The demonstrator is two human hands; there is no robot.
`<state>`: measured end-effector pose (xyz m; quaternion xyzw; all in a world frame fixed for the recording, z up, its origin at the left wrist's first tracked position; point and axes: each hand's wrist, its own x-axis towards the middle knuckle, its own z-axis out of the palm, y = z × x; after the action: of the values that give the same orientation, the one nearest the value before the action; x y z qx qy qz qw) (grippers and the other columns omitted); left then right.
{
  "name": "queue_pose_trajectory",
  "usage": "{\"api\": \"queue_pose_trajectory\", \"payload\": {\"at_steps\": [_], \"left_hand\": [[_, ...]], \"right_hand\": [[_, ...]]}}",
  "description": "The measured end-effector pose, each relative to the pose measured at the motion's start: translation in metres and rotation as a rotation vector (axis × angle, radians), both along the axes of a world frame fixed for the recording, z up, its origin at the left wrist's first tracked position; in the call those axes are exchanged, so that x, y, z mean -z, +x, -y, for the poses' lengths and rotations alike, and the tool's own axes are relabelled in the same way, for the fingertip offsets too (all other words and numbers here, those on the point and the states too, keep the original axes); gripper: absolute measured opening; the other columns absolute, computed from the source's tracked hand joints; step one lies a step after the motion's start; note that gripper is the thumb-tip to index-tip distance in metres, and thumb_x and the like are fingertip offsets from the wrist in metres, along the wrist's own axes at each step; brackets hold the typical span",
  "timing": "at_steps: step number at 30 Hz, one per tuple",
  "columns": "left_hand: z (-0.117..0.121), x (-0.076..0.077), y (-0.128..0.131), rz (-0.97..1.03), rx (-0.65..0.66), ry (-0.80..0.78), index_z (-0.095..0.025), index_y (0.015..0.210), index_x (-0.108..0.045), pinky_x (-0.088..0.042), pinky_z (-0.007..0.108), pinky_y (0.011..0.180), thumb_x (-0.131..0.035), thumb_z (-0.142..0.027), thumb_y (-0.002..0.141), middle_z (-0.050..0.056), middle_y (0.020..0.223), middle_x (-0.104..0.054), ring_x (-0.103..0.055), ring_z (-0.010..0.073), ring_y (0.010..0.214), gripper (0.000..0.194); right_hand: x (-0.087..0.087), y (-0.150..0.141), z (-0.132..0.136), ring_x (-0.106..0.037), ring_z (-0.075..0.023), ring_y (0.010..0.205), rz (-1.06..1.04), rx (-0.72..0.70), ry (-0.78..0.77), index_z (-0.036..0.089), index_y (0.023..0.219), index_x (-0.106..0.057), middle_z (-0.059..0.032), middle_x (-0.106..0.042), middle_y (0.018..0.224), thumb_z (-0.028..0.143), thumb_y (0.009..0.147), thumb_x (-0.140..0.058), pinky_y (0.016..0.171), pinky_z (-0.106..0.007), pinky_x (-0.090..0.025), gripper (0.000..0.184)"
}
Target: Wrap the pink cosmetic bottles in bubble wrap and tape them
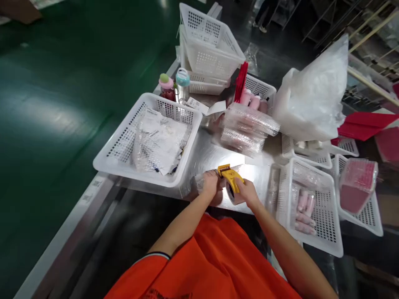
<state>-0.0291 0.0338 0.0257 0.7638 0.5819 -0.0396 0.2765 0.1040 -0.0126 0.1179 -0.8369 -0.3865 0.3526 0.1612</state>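
Near the front edge of the metal table (262, 174), my right hand (247, 192) is closed round a yellow tape dispenser (232, 177) with a roll of clear tape (233, 196) in it. Just left of the dispenser's head, my left hand (211, 182) is closed on a bubble-wrapped package (198, 182); my fingers hide part of it. Behind my hands lies a stack of bubble-wrapped bundles (245, 126) with pinkish contents. To the left, a white basket (146, 176) holds clear packages with white labels (160, 143).
White stacked baskets (215, 62), a pink-lidded bottle (167, 86) and a blue-lidded bottle (182, 83) stand at the back. On the right are a basket with pink bottles (330, 207), a large bag of white foam sheets (308, 95) and red packaging (364, 126).
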Motion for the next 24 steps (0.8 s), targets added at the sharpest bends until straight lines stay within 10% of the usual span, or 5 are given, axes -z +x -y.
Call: {"api": "queue_pose_trajectory", "payload": {"at_steps": [4, 8, 18, 24], "left_hand": [[-0.002, -0.002, -0.002, -0.057, 0.063, 0.042, 0.001, 0.137, -0.054, -0.046, 0.042, 0.091, -0.068, -0.021, 0.084, 0.031, 0.119, -0.068, -0.066, 0.0352, 0.109, 0.059], [0.002, -0.009, 0.001, -0.139, 0.137, 0.058, -0.008, 0.157, -0.032, -0.045, 0.043, 0.092, -0.079, -0.028, 0.076, 0.029, 0.123, -0.066, -0.066, 0.0355, 0.109, 0.096], [-0.043, -0.012, 0.032, -0.129, 0.327, -0.155, -0.014, 0.136, -0.058, -0.036, 0.059, 0.11, -0.096, -0.024, 0.045, 0.026, 0.148, -0.051, -0.048, 0.0459, 0.135, 0.099], [-0.011, 0.003, 0.03, -0.082, 0.264, -0.056, -0.012, 0.156, -0.035, -0.04, 0.062, 0.107, -0.088, -0.035, 0.061, 0.028, 0.15, -0.044, -0.048, 0.0491, 0.132, 0.111]], "right_hand": [[0.005, 0.001, 0.07, -0.056, -0.0218, 0.063, -0.077, 0.067, 0.08, 0.022, 0.071, -0.058, -0.0063, -0.062, 0.065, 0.068, 0.076, -0.047, 0.057, -0.033, -0.043, 0.048], [0.026, -0.001, 0.109, -0.053, -0.021, 0.059, -0.148, 0.147, 0.141, 0.022, 0.07, -0.056, -0.0062, -0.061, 0.062, 0.074, 0.072, -0.048, 0.054, -0.033, -0.041, 0.052], [0.049, 0.006, 0.125, -0.057, -0.0226, 0.062, -0.248, 0.214, 0.248, 0.026, 0.068, -0.049, -0.0061, -0.062, 0.064, 0.074, 0.078, -0.047, 0.056, -0.033, -0.046, 0.049], [0.066, 0.012, 0.13, -0.058, -0.0241, 0.061, -0.274, 0.198, 0.275, 0.027, 0.067, -0.049, -0.0075, -0.063, 0.065, 0.071, 0.077, -0.048, 0.058, -0.036, -0.047, 0.045]]}}
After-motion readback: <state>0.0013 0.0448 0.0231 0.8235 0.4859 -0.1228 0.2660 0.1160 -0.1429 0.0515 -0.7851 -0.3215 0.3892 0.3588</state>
